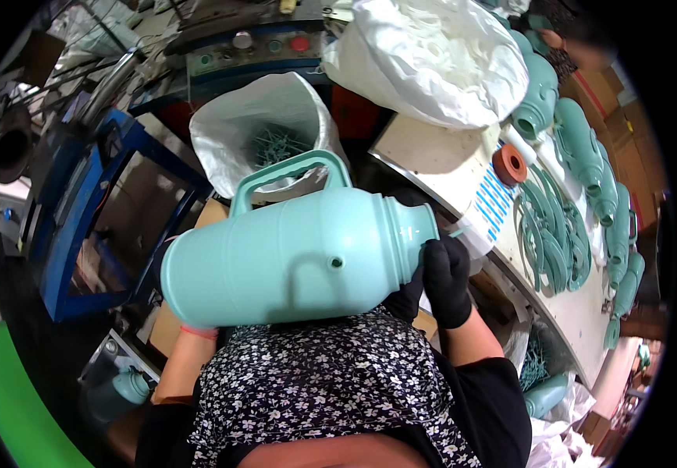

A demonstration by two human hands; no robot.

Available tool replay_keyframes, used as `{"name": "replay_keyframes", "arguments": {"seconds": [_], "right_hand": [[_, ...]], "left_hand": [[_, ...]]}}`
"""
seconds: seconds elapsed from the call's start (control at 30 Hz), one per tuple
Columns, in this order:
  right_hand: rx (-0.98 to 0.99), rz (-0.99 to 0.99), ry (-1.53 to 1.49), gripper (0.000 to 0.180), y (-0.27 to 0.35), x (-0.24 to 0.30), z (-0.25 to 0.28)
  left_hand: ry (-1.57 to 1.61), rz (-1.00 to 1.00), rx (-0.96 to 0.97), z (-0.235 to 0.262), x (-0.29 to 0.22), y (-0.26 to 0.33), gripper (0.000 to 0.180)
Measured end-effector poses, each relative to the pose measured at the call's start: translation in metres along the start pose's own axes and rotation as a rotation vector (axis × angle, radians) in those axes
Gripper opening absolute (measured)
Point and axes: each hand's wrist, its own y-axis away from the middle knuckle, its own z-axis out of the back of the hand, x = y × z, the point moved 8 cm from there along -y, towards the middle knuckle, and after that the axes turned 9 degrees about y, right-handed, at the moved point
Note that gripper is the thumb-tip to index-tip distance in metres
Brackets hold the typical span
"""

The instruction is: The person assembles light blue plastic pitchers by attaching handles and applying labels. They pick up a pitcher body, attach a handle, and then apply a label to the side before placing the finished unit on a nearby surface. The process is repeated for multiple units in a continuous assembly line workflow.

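Note:
A mint-green plastic thermos casing (276, 249) lies on its side in front of my body, its handle on the far side and its open neck to the right. A small round hole shows in its wall. My right hand (447, 282), in a black glove, is closed at the rim of the neck. A thin pale green strip (457, 232) sticks up beside that fist; whether I hold it I cannot tell. My left hand (160, 261) supports the base end, its dark glove mostly hidden behind the casing.
Beyond the casing stands a white sack (264, 113) with green plastic scraps. A larger white sack (440, 62) holds pale pieces. On the right-hand table (545, 300) are green strips (553, 234), a brown tape roll (510, 164) and several casings (580, 144). A blue metal frame (57, 257) stands left.

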Motion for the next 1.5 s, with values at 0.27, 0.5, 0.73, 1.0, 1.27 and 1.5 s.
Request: {"name": "replay_keyframes", "arguments": {"seconds": [0.27, 0.5, 0.73, 1.0, 1.27, 1.5], "right_hand": [[0.206, 0.665, 0.61, 0.02, -0.02, 0.077, -0.044], [0.398, 0.841, 0.302, 0.034, -0.043, 0.142, -0.098], [0.042, 0.976, 0.42, 0.024, -0.114, 0.13, -0.031], [-0.127, 0.328, 1.009, 0.027, -0.29, -0.104, 0.105], [-0.196, 0.069, 0.757, 0.023, -0.286, -0.118, 0.15], [-0.382, 0.3, 0.808, 0.021, -0.243, -0.057, 0.153]], "left_hand": [[-0.567, -0.513, 0.108, -0.122, -0.155, 0.009, 0.07], [-0.996, -0.72, 0.477, -0.233, -0.202, 0.031, 0.081], [-0.643, -1.072, -0.118, -0.179, -0.267, -0.023, 0.095], [-0.546, -1.105, -0.064, -0.178, -0.245, -0.052, 0.092], [-0.555, -1.245, -0.125, -0.179, -0.296, 0.007, 0.089], [-0.764, -0.851, 0.061, -0.185, -0.271, 0.039, 0.099]]}}
